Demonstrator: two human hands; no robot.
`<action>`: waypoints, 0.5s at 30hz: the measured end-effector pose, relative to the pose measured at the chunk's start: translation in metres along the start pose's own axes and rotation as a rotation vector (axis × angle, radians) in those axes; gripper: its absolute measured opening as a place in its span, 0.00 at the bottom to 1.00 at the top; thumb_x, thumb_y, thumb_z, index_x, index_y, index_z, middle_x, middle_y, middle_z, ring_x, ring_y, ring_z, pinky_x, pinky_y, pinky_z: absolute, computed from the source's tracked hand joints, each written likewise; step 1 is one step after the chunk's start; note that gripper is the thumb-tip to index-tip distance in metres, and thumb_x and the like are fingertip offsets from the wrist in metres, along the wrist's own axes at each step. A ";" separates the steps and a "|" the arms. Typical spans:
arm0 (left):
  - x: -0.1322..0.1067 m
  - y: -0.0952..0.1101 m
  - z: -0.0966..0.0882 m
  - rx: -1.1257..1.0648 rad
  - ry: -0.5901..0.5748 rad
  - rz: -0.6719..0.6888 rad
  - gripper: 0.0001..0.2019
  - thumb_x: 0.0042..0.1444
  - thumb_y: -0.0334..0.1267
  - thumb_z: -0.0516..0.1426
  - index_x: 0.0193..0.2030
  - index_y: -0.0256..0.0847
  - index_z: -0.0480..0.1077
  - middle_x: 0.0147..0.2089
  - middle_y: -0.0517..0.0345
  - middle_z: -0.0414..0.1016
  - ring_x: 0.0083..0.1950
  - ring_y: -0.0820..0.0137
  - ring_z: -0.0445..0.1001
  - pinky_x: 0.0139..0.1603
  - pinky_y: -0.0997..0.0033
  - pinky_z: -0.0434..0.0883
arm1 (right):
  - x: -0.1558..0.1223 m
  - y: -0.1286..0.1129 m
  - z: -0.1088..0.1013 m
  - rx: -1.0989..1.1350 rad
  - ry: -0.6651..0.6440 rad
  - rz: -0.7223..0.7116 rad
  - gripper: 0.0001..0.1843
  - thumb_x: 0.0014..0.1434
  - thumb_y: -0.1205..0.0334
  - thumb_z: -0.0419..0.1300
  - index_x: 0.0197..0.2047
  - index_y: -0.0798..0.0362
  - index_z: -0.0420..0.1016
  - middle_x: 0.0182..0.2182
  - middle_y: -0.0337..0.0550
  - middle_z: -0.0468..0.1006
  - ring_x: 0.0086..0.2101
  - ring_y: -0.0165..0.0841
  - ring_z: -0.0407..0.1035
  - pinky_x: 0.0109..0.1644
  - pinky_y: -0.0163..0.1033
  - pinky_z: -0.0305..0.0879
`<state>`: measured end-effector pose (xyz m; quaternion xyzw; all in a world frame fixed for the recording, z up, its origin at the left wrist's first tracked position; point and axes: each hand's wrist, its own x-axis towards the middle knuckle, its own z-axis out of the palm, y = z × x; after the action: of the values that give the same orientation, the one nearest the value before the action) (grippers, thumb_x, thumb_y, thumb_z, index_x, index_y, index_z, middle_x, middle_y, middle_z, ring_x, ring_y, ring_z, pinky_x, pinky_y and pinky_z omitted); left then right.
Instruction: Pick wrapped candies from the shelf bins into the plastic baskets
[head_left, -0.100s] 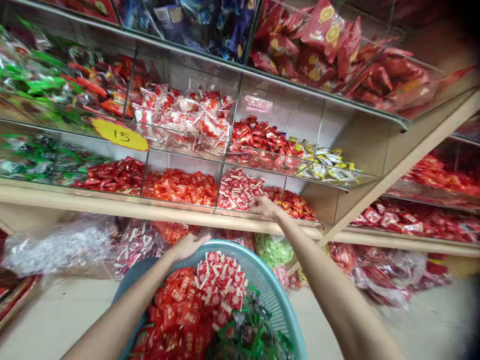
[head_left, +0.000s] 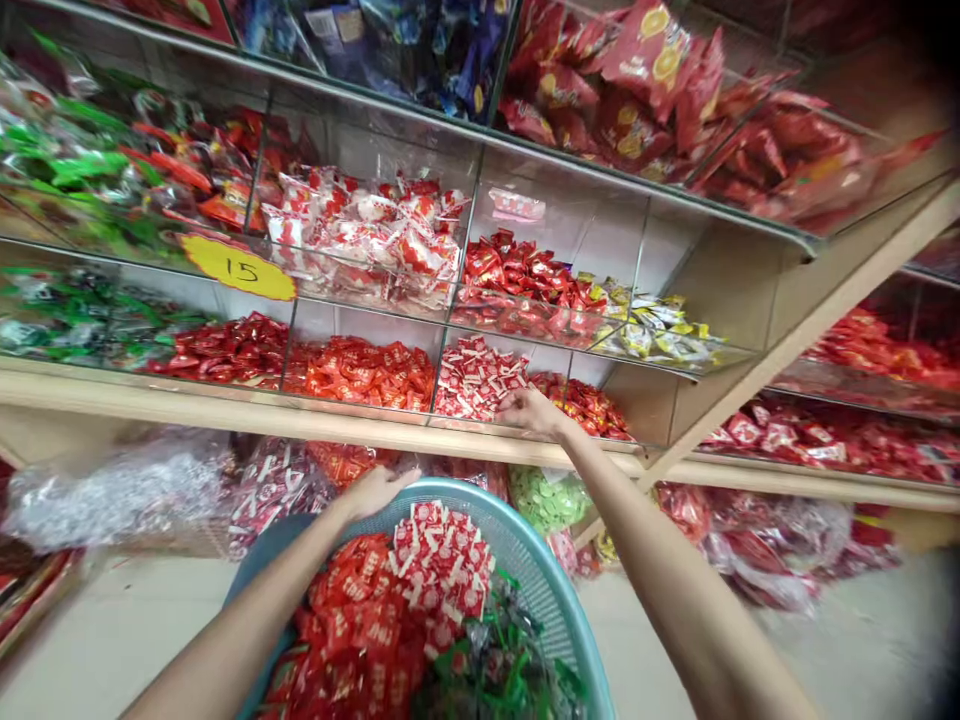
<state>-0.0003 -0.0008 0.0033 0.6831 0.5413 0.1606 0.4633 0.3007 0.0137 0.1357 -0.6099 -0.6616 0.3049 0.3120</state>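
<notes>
My left hand [head_left: 379, 490] grips the far rim of a blue-green plastic basket [head_left: 559, 560], thumb lying along the edge; its other fingers are mostly hidden. Inside the basket are orange-red wrapped candies [head_left: 360, 585], red-and-white wrapped candies [head_left: 442, 560] and green wrapped candies [head_left: 510, 650], in separate heaps. My right hand [head_left: 531, 410] is at the front of a lower shelf compartment, beside a heap of small red-and-white candies [head_left: 476, 375]. Its fingers are curled closed, and I cannot make out what is in them.
Clear dividers split the shelves into candy compartments. A yellow price tag [head_left: 238, 268] marked 15 hangs at the left. The wooden shelf edge [head_left: 360, 427] runs behind the basket. Below it lie bagged sweets, including a green bag [head_left: 551, 497] and a clear bag [head_left: 120, 490].
My right hand has shifted very slightly to the right at the compartment's front. My left hand and the basket have not visibly moved.
</notes>
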 end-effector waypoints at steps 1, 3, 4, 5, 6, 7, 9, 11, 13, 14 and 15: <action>0.000 0.001 0.000 0.007 0.000 0.001 0.34 0.39 0.68 0.50 0.27 0.35 0.75 0.28 0.51 0.77 0.33 0.61 0.72 0.34 0.69 0.62 | -0.003 0.000 -0.003 -0.004 0.023 -0.029 0.17 0.39 0.56 0.68 0.28 0.55 0.67 0.21 0.34 0.69 0.23 0.27 0.63 0.26 0.32 0.61; -0.001 0.002 0.000 0.022 -0.001 0.007 0.34 0.39 0.68 0.50 0.27 0.35 0.75 0.27 0.51 0.77 0.33 0.61 0.72 0.33 0.70 0.62 | -0.013 -0.004 -0.009 -0.003 0.091 -0.114 0.17 0.41 0.54 0.66 0.30 0.55 0.67 0.23 0.36 0.71 0.25 0.28 0.65 0.29 0.33 0.62; -0.001 0.002 0.000 0.026 0.003 0.012 0.34 0.39 0.68 0.50 0.27 0.35 0.75 0.27 0.51 0.77 0.33 0.61 0.72 0.33 0.70 0.61 | -0.021 -0.006 -0.010 0.008 0.127 -0.160 0.17 0.43 0.53 0.65 0.31 0.55 0.67 0.25 0.38 0.72 0.26 0.28 0.65 0.30 0.34 0.63; -0.002 0.003 0.000 0.029 0.010 0.018 0.34 0.39 0.68 0.49 0.26 0.35 0.75 0.27 0.51 0.77 0.33 0.61 0.72 0.33 0.70 0.61 | -0.029 -0.009 -0.010 0.025 0.159 -0.205 0.17 0.45 0.52 0.64 0.33 0.54 0.67 0.27 0.39 0.72 0.27 0.29 0.66 0.31 0.34 0.63; -0.002 0.003 0.000 0.033 0.020 0.022 0.34 0.39 0.68 0.49 0.26 0.35 0.75 0.27 0.51 0.77 0.32 0.61 0.71 0.33 0.70 0.61 | -0.039 -0.011 -0.008 0.043 0.178 -0.247 0.17 0.46 0.52 0.63 0.34 0.54 0.67 0.28 0.39 0.73 0.28 0.29 0.66 0.32 0.35 0.64; -0.003 0.004 0.000 0.038 0.029 0.025 0.34 0.39 0.68 0.49 0.26 0.34 0.75 0.26 0.51 0.76 0.32 0.61 0.71 0.32 0.70 0.61 | -0.051 -0.014 -0.003 0.057 0.184 -0.282 0.17 0.48 0.51 0.63 0.36 0.54 0.67 0.30 0.40 0.73 0.29 0.29 0.67 0.33 0.35 0.64; -0.004 0.006 0.001 0.050 0.039 0.024 0.34 0.39 0.68 0.49 0.25 0.34 0.74 0.26 0.51 0.76 0.32 0.61 0.71 0.32 0.70 0.60 | -0.074 -0.016 0.011 0.063 0.149 -0.322 0.17 0.51 0.51 0.61 0.38 0.53 0.66 0.31 0.40 0.73 0.31 0.30 0.67 0.34 0.35 0.64; -0.006 0.008 0.001 0.058 0.038 0.016 0.34 0.40 0.68 0.48 0.25 0.34 0.74 0.26 0.51 0.76 0.31 0.62 0.71 0.32 0.70 0.60 | -0.097 -0.013 0.029 0.041 0.057 -0.309 0.15 0.54 0.52 0.59 0.40 0.52 0.65 0.30 0.39 0.72 0.29 0.29 0.66 0.33 0.34 0.63; -0.008 0.009 0.000 0.060 0.030 0.011 0.35 0.40 0.68 0.48 0.26 0.34 0.75 0.26 0.51 0.76 0.31 0.62 0.71 0.32 0.70 0.60 | -0.117 -0.004 0.047 -0.002 -0.035 -0.292 0.15 0.55 0.53 0.58 0.42 0.52 0.65 0.31 0.39 0.72 0.29 0.29 0.65 0.33 0.34 0.62; -0.008 0.010 0.000 0.060 0.027 0.011 0.35 0.41 0.68 0.48 0.26 0.33 0.75 0.26 0.51 0.76 0.32 0.62 0.71 0.32 0.70 0.60 | -0.125 0.001 0.054 -0.028 -0.065 -0.287 0.14 0.55 0.54 0.58 0.43 0.52 0.65 0.32 0.38 0.72 0.29 0.28 0.65 0.33 0.34 0.62; -0.009 0.010 0.000 0.060 0.027 0.013 0.35 0.41 0.68 0.48 0.27 0.33 0.75 0.26 0.51 0.76 0.32 0.62 0.71 0.32 0.70 0.60 | -0.132 0.007 0.061 -0.055 -0.083 -0.280 0.14 0.55 0.55 0.58 0.43 0.51 0.65 0.33 0.38 0.72 0.29 0.28 0.64 0.33 0.34 0.61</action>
<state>0.0020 -0.0083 0.0140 0.6979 0.5476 0.1569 0.4342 0.2655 -0.1189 0.0870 -0.5071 -0.7605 0.2650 0.3070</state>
